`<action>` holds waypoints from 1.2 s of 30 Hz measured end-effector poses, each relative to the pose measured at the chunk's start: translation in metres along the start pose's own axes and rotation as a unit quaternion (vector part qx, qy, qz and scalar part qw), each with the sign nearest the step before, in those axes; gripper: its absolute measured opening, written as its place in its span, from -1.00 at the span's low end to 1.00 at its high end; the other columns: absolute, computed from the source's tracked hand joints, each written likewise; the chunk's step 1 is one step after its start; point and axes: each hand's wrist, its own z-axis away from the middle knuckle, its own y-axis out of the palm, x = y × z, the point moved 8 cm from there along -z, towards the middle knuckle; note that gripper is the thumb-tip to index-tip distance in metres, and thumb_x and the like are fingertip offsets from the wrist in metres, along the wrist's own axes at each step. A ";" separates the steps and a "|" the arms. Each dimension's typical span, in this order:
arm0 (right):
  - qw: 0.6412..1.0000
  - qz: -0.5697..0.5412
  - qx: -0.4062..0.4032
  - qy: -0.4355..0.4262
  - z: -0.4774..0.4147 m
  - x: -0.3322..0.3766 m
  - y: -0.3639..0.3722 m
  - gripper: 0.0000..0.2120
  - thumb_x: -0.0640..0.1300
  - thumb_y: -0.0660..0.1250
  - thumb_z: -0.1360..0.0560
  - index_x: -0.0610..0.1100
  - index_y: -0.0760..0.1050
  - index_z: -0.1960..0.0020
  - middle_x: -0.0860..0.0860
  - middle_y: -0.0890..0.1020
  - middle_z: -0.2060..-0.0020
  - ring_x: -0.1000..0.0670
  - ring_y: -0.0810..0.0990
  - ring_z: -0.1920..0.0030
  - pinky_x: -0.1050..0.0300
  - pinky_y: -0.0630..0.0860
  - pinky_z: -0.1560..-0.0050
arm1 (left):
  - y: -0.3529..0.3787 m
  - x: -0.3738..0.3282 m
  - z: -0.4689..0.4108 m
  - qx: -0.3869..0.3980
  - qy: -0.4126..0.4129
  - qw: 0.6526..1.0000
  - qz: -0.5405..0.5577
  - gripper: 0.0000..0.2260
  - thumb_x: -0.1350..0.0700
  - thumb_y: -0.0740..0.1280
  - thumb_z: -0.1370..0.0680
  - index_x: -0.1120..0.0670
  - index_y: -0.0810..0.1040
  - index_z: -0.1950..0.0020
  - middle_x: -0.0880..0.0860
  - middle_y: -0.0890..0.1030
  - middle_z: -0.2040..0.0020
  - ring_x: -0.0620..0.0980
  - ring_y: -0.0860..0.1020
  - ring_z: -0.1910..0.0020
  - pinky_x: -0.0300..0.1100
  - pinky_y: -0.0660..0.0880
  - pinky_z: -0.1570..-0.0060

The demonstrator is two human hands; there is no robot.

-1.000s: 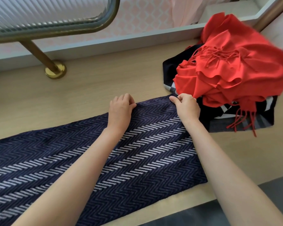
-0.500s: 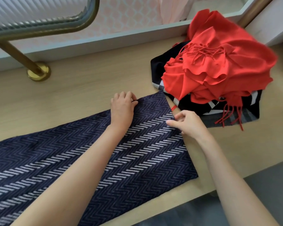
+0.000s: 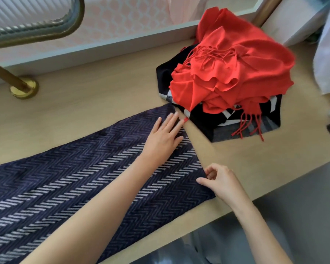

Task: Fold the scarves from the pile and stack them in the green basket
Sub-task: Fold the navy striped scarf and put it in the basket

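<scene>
Fingers [image 3: 171, 121] of your left hand [image 3: 163, 136] lie straight and slightly apart, flat on the navy herringbone scarf [image 3: 84, 187] near its far right corner. That scarf is spread along the wooden tabletop [image 3: 84, 103]; just past its right end, the red fringed scarf [image 3: 236, 63] heaps on a black-and-white scarf [image 3: 202, 121]. Your right hand [image 3: 220, 182] pinches the navy herringbone scarf's right edge.

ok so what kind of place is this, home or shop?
Indoors, likely a home or showroom, hard to say which: a pale wooden counter with a brass rail standing on it, ribbed glass behind, and a navy scarf spread out beside a scarf pile.
</scene>
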 end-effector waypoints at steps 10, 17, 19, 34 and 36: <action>0.991 -0.123 -0.054 0.001 0.030 -0.037 -0.004 -0.87 -0.05 0.42 -0.47 -0.04 0.54 0.22 0.07 0.61 0.30 0.15 0.55 0.25 0.35 0.41 0.28 | -0.014 -0.005 0.002 -0.028 -0.070 0.992 0.105 -0.54 0.09 0.21 -0.64 0.14 0.23 -0.52 0.15 0.25 -0.51 0.12 0.21 -0.50 0.04 0.12 -0.48; 0.938 -0.330 -0.095 -0.047 0.055 -0.016 0.002 -0.91 -0.20 0.46 -0.44 -0.07 0.57 0.17 0.03 0.63 0.30 0.09 0.57 0.24 0.28 0.48 0.18 | -0.013 -0.031 0.069 0.023 -0.354 0.788 0.504 -0.76 -0.07 0.37 -0.53 0.05 0.53 -0.07 0.01 0.61 0.03 -0.07 0.61 0.11 0.04 0.61 0.11; 0.934 -0.337 -0.098 -0.072 0.064 -0.001 0.009 -0.91 -0.22 0.46 -0.44 -0.07 0.57 0.15 0.05 0.64 0.29 0.10 0.58 0.24 0.33 0.47 0.19 | -0.005 -0.037 0.083 0.054 -0.391 0.761 0.515 -0.63 -0.18 0.44 -0.43 0.03 0.52 -0.07 0.00 0.63 0.07 -0.05 0.63 0.10 0.06 0.62 0.12; 0.985 -0.146 -0.081 -0.036 -0.056 0.090 -0.038 -0.40 0.42 0.29 -0.31 -0.07 0.53 -0.05 -0.02 0.65 0.06 -0.06 0.61 0.08 -0.05 0.57 0.02 | -0.026 -0.022 0.118 -0.038 -0.400 0.782 0.477 -0.92 0.16 0.43 -0.49 0.00 0.58 0.08 -0.08 0.63 0.17 -0.27 0.56 0.20 -0.50 0.39 0.23; 0.993 -0.030 -0.100 -0.052 -0.077 0.120 -0.032 -0.42 0.37 0.31 -0.38 -0.09 0.51 -0.14 -0.03 0.62 -0.06 -0.11 0.57 -0.08 0.01 0.49 -0.06 | -0.030 -0.024 0.123 -0.047 -0.394 0.777 0.489 -0.90 0.16 0.43 -0.49 -0.02 0.56 0.09 -0.08 0.63 0.16 -0.28 0.56 0.18 -0.48 0.42 0.21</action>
